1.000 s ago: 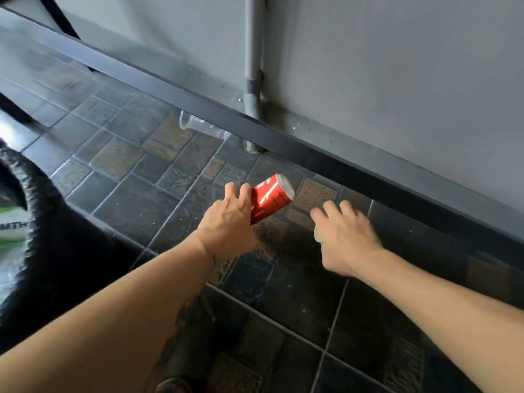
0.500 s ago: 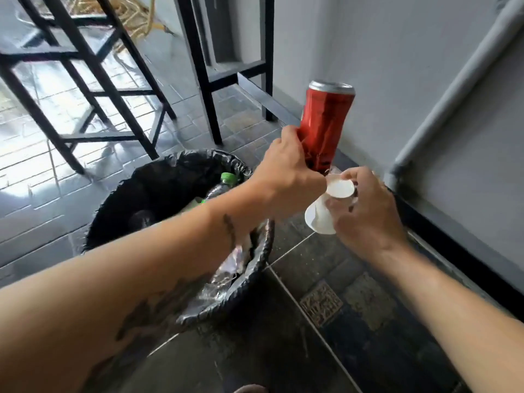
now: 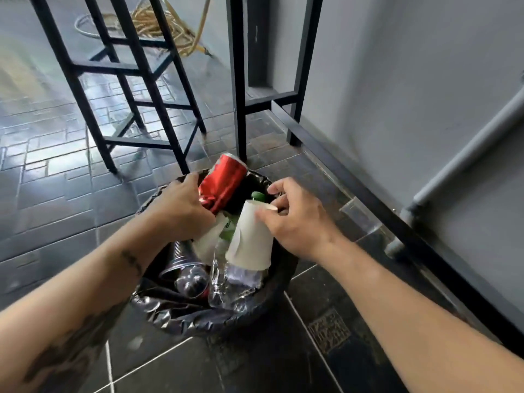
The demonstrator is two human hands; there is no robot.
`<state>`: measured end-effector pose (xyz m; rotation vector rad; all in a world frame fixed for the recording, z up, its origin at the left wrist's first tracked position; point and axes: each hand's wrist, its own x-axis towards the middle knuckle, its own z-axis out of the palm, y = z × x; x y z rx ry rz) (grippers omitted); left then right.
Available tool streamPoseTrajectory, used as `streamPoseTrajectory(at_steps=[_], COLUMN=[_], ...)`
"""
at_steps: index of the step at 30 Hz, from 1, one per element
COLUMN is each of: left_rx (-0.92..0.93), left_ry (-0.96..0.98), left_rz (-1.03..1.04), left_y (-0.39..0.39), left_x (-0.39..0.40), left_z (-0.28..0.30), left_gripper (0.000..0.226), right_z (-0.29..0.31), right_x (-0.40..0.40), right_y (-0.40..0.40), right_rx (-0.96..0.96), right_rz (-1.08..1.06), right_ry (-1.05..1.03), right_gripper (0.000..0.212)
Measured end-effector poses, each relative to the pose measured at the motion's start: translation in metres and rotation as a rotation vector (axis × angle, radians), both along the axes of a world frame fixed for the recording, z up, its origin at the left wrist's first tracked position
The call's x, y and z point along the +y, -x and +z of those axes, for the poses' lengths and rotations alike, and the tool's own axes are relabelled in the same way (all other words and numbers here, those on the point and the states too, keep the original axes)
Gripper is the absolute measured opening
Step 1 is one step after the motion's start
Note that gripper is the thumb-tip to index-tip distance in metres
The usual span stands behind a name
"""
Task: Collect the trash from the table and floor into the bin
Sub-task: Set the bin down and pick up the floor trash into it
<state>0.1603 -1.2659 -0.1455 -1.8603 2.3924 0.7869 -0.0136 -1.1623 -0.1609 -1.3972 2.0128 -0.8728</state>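
A black-bagged bin (image 3: pixel 181 316) stands on the tiled floor right below me. My left hand (image 3: pixel 178 207) is closed around the lower end of a dented red can (image 3: pixel 226 180), held tilted over the bin's far side. My right hand (image 3: pixel 297 219) pinches the base of an upside-down white paper cup (image 3: pixel 251 242) over the middle of the bin. Inside the bin lie crushed clear plastic bottles (image 3: pixel 226 287), a clear ribbed cup (image 3: pixel 181 256) and a green-capped bottle (image 3: pixel 258 196).
A clear plastic cup (image 3: pixel 364 215) lies on the floor by the black skirting, right of the bin. Black stool legs (image 3: pixel 158 89) and table legs (image 3: pixel 239 80) stand behind the bin. A grey pipe (image 3: pixel 465 154) runs down the wall. A floor drain (image 3: pixel 329 330) sits near me.
Both hands rose from the floor with the can and the paper cup, swung left, and now hold them low over the bin's opening. The can has tipped from upright to slanted.
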Motion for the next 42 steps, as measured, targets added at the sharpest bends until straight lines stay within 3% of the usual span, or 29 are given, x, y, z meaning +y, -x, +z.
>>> streamPoseTrajectory(at_steps=[2,6,10,13,18,23,27,35,42], left_rx=[-0.093,-0.060,0.110,0.288,0.418,0.296,0.210,0.124,0.268], left_ry=[-0.011,0.148,0.331,0.363,0.258,-0.044,-0.149,-0.178,-0.210], left_rz=[-0.006,-0.021,-0.133,-0.273,-0.433,-0.473,-0.447,-0.325,-0.230], left_y=[-0.002,0.010,0.043,0.074,0.139,0.195,0.230,0.273,0.307], left_x=[0.006,0.008,0.017,0.032,0.076,0.119,0.115,0.067,0.049], left_z=[-0.002,0.001,0.010,0.014,-0.006,-0.062,-0.109,-0.185,-0.217], left_gripper=[0.082,0.064,0.051,0.052,0.046,0.044,0.049,0.040,0.053], right_z=[-0.012,-0.018,-0.019,-0.024,-0.056,-0.090,-0.105,-0.138,-0.162], right_x=[0.003,0.012,0.024,0.040,0.084,0.129,0.145,0.146,0.126], right_y=[-0.002,0.012,0.028,0.045,0.076,0.097,0.113,0.129,0.134], right_rx=[0.047,0.028,0.062,0.068,0.051,0.114,0.198,0.189,0.233], right_rz=[0.048,-0.016,-0.063,-0.110,-0.245,-0.265,-0.234,-0.214,-0.229], right_ry=[-0.028,0.037,0.061,0.035,-0.150,-0.423,-0.535,-0.577,-0.506], right_gripper=[0.044,0.039,0.036,0.034,0.034,0.047,0.057,0.059,0.060])
